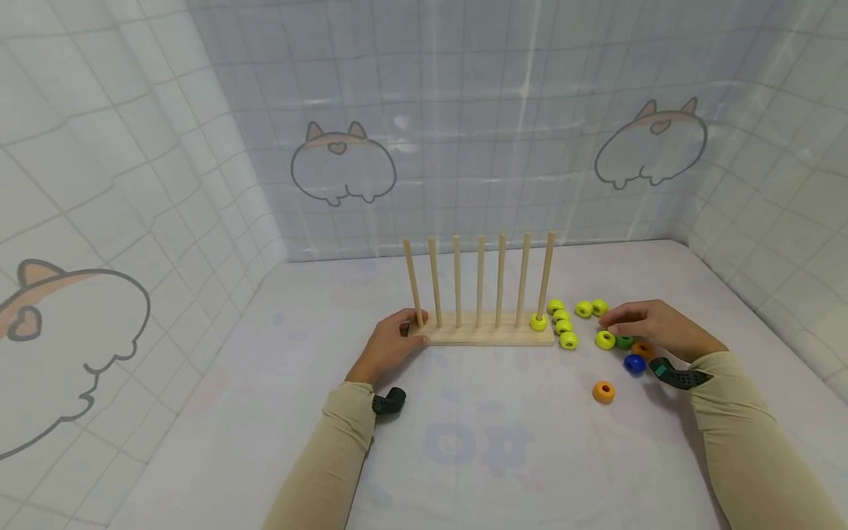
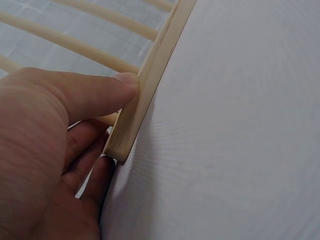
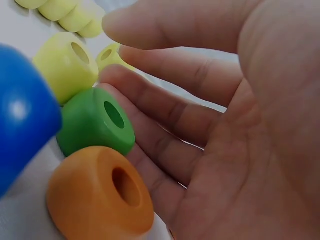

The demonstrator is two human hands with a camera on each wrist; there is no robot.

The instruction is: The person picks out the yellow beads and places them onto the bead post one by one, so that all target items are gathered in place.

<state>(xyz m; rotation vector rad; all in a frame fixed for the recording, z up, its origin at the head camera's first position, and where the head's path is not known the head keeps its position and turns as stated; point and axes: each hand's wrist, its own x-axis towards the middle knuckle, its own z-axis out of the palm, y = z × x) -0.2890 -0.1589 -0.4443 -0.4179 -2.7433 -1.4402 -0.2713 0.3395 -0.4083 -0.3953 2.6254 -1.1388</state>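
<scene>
A wooden stand (image 1: 486, 337) with a row of several upright pegs sits on the cloth. My left hand (image 1: 389, 344) grips its left end, thumb on the front edge and the other fingers behind and at the end, as the left wrist view shows. One yellow bead (image 1: 539, 322) is at the foot of the rightmost peg. My right hand (image 1: 652, 327) hovers over loose beads with thumb and fingers apart, nothing between them. Its fingers lie close to a yellow bead (image 3: 67, 67), a green bead (image 3: 95, 122) and a brown-orange bead (image 3: 100, 195).
Several yellow beads (image 1: 562, 327) line up just right of the stand, with two more yellow beads (image 1: 584, 309) beside them. A blue bead (image 1: 634, 364) and an orange bead (image 1: 603, 391) lie nearer me. Tile-patterned sheeting (image 1: 464, 147) rises behind and at both sides.
</scene>
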